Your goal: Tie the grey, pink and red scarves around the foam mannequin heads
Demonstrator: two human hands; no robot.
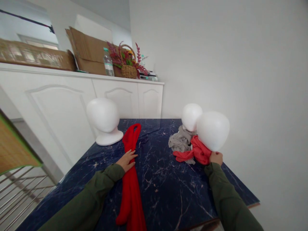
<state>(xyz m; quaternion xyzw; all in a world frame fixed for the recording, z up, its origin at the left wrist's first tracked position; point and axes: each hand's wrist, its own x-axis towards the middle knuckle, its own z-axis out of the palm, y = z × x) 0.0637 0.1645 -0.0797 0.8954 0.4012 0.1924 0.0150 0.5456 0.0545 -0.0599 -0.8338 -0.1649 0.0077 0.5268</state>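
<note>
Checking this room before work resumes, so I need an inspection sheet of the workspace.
surface: dark blue marble-look tabletop with pale veins
job's things: long red scarf; white foam head on stand; second foam head; grey cloth; crumpled red cloth
clutter: cardboard, water bottle and flower basket atop the cabinet
hands: left hand on the red scarf; right hand gripping a third foam head
cables: nothing seen
surroundings: white cabinet, white wall, metal railing
</note>
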